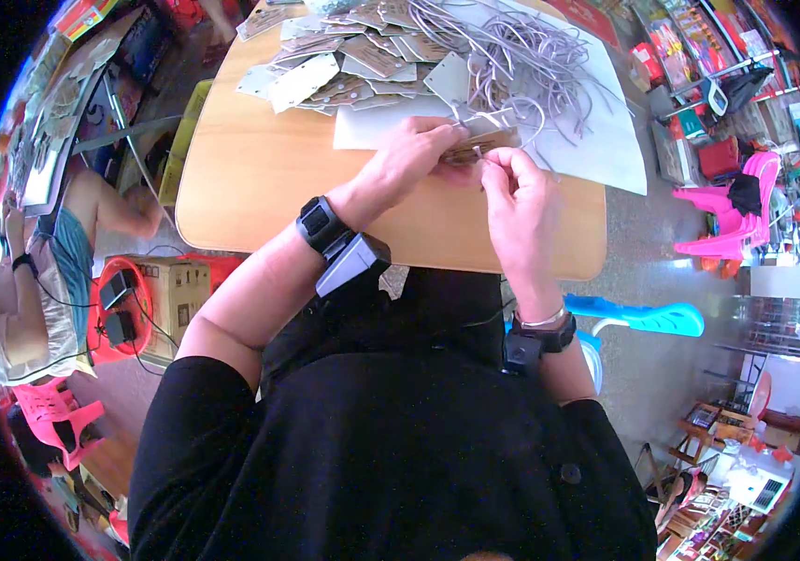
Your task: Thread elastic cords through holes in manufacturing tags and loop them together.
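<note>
Over the near part of the wooden table (260, 187), my left hand (414, 159) is closed on a brown cardboard tag (479, 147). My right hand (520, 201) pinches the end of a thin grey-white cord (478, 151) at the tag's near side. Part of the cord loops up beyond the fingers. Just past my hands lies a heap of similar tags (363, 61), some brown side up and some white. A tangle of grey-white cords (531, 56) rests to its right on a white sheet (596, 140). My fingers hide part of the held tag.
A blue plastic stool (648, 315) stands right of the table, and pink chairs (736, 215) are farther right. On the left, another person's arm (120, 206) is near a second table with tags. A cardboard box (176, 294) and red tub (143, 327) sit on the floor.
</note>
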`<state>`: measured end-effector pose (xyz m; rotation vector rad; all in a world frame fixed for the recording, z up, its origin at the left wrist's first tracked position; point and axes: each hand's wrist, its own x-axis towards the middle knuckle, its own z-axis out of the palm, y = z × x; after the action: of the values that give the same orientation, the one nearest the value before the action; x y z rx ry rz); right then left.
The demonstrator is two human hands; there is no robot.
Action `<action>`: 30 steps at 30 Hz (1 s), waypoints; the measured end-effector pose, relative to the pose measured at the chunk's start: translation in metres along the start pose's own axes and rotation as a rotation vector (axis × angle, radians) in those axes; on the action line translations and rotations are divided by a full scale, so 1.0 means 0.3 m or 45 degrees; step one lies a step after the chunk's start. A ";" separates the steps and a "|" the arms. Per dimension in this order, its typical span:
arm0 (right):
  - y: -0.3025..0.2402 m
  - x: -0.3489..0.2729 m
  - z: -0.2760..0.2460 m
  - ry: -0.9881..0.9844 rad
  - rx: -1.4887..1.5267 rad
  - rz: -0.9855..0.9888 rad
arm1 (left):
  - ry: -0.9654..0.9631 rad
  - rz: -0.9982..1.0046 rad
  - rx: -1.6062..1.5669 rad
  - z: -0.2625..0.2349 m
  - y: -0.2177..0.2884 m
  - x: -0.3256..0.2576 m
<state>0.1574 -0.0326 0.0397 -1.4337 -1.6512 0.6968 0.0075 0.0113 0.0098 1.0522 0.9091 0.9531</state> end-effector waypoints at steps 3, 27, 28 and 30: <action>-0.017 0.003 0.019 0.113 -0.165 -0.058 | -0.026 0.034 -0.028 -0.006 -0.006 0.001; 0.025 0.027 0.034 0.065 0.175 0.010 | 0.042 0.117 0.130 0.011 -0.005 0.011; 0.034 0.024 0.043 0.067 0.174 0.010 | 0.041 0.117 0.131 0.007 -0.016 0.018; 0.046 0.020 0.062 0.212 -0.028 -0.200 | 0.074 0.131 0.159 -0.004 -0.038 0.032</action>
<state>0.1487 -0.0220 0.0202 -1.3234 -1.6245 0.4598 0.0116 0.0183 -0.0029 1.1917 0.9798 1.0275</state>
